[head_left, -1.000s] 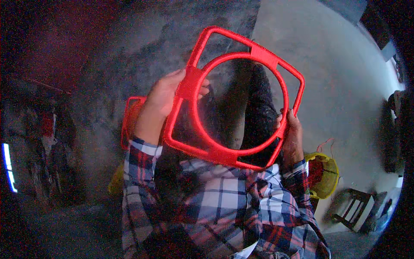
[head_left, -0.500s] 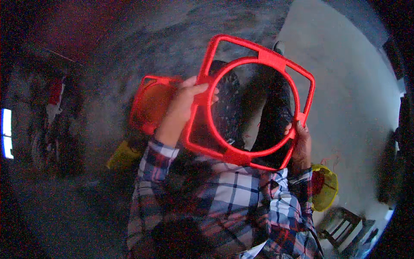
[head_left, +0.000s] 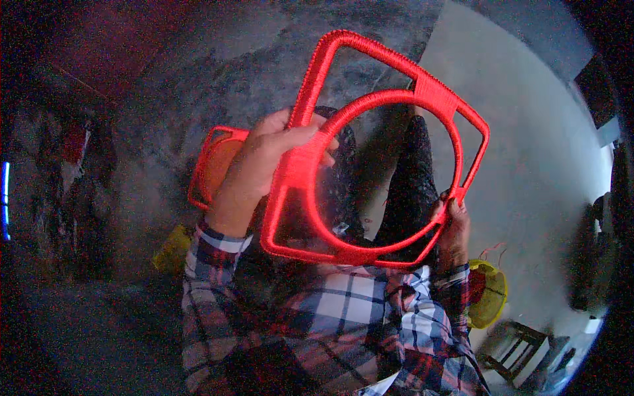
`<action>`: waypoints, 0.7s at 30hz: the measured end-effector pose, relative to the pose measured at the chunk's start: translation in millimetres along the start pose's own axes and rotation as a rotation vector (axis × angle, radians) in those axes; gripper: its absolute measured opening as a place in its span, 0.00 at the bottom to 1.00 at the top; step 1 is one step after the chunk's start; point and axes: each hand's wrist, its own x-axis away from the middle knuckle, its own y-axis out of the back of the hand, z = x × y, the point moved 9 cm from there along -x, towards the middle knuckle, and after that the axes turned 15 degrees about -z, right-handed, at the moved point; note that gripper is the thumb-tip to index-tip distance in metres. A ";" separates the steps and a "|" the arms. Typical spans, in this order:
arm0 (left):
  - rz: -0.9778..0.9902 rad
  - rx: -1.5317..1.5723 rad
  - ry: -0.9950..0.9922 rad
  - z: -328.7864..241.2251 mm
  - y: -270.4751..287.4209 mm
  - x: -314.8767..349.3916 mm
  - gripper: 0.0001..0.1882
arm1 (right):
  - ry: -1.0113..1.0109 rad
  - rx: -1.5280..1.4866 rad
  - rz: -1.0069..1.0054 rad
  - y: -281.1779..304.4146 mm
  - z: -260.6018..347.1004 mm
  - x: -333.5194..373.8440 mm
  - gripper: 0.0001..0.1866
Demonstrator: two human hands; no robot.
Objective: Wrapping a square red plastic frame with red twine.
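Note:
A red, cord-wrapped frame (head_left: 436, 97), made of a ring set inside a rounded square, is held up in front of my chest. My left hand (head_left: 281, 142) grips its left side where ring and square are bound together, thumb over the wrapping and fingertips showing inside the ring. At the lower right edge my right hand (head_left: 454, 221) closes round the binding there. The frame is tilted, with its upper left corner raised. Behind my left wrist, a second red frame (head_left: 198, 173) with an orange round middle is partly hidden.
To the right stands a yellow container (head_left: 492, 297) with something red inside. A dark slatted stool (head_left: 518, 353) is at the lower right. Another yellow object (head_left: 173, 249) shows beside my left sleeve. My legs stretch out below the frame over a grey floor (head_left: 515, 165).
The frame has turned and tilted, its upper left corner coming up and looking larger. My left hand stays on it and has shifted slightly left; my right hand has moved slightly left and down.

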 end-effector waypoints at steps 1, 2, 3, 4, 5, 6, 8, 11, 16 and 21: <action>0.000 0.003 0.002 -0.1 -1.6 -2.0 0.14 | 0.021 0.026 0.008 0.3 0.5 -1.1 0.13; -0.019 -0.049 -0.002 0.6 -1.2 -4.0 0.12 | 0.042 0.052 0.016 0.1 1.4 -1.7 0.13; -0.038 -0.102 -0.006 1.3 0.3 -5.9 0.10 | 0.041 0.056 0.015 -0.8 1.9 -1.1 0.13; -0.036 -0.099 -0.003 2.9 1.0 -7.8 0.10 | 0.040 0.039 0.001 -0.7 2.6 0.7 0.13; -0.034 -0.124 -0.021 4.0 2.1 -10.0 0.10 | 0.038 0.023 -0.013 0.0 3.6 2.0 0.13; -0.032 -0.149 -0.038 5.4 3.4 -12.3 0.09 | 0.039 0.026 -0.016 0.2 4.4 2.6 0.13; -0.024 -0.125 -0.018 11.7 10.3 -14.1 0.09 | 0.020 0.053 -0.013 -4.0 3.7 2.9 0.12; 0.002 -0.048 0.010 18.5 14.8 -15.4 0.09 | 0.018 0.075 -0.017 -8.5 4.4 5.2 0.12; -0.053 -0.097 -0.012 14.4 12.3 -11.8 0.11 | 0.018 0.097 -0.032 -9.8 4.5 6.6 0.13; -0.035 -0.153 0.061 36.7 26.1 -23.1 0.12 | 0.046 0.118 -0.019 -15.9 9.0 10.6 0.13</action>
